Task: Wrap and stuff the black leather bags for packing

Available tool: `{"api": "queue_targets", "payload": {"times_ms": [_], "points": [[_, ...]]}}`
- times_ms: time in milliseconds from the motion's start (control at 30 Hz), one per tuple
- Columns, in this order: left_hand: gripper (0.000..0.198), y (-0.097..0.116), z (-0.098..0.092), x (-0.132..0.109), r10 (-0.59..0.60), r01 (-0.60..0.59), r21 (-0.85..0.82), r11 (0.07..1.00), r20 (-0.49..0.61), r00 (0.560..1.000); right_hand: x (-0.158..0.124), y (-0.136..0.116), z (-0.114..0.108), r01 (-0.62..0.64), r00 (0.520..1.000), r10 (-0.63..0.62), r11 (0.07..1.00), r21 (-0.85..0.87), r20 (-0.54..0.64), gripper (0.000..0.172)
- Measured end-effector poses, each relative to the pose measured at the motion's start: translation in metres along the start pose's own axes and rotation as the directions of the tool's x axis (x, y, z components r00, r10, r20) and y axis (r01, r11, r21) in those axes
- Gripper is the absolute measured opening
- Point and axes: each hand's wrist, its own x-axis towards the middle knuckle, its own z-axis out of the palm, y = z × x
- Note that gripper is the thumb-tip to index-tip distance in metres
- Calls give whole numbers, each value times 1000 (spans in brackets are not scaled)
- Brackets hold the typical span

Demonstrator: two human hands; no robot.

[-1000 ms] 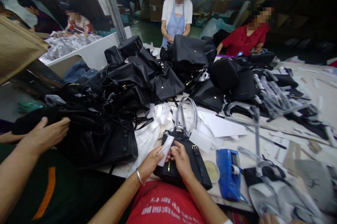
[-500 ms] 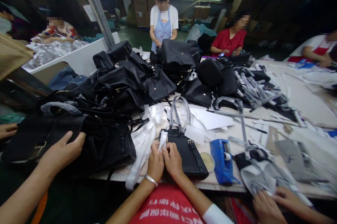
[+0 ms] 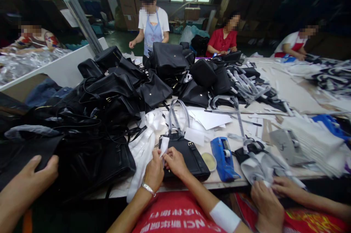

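A black handbag [image 3: 189,154] with plastic-wrapped handles lies flat on the table edge right in front of me. My left hand [image 3: 154,170], with a silver bracelet at the wrist, and my right hand [image 3: 175,161] meet over its near left corner. Both pinch a white paper strip [image 3: 164,144] that runs up from the bag. Their fingers are closed on the strip.
A big heap of black handbags [image 3: 115,94] fills the left and middle. White wrapping paper [image 3: 142,145] lies left of my bag; a blue tape dispenser [image 3: 223,154] and a tape roll [image 3: 208,160] to its right. Co-workers' hands [image 3: 30,182] [image 3: 270,196] work on both sides.
The view has swung right and shows more of the table's right side. My hands stay on the strip at the bag. The co-worker's hand at left has slid lower and leftward.
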Motion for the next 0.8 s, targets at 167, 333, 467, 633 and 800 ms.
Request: {"api": "queue_targets", "payload": {"times_ms": [167,333,467,633,800], "points": [[27,11,5,-1,-18,19,53,998,-16,1000,1,4,6,34,982,-57,992,-124,-182,10],[29,8,9,-2,-54,52,-243,969,-3,999,9,8,5,-105,982,107,994,21,-156,14],[40,-3,5,2,-153,167,-639,751,78,985,11,9,5,-177,974,198,969,174,-112,11],[41,-7,10,10,-240,273,-799,536,166,956,10,8,6,-171,973,206,947,272,-102,12],[29,-1,19,13,-201,219,-807,549,127,971,13,12,5,-161,973,200,944,288,-111,8]]}}
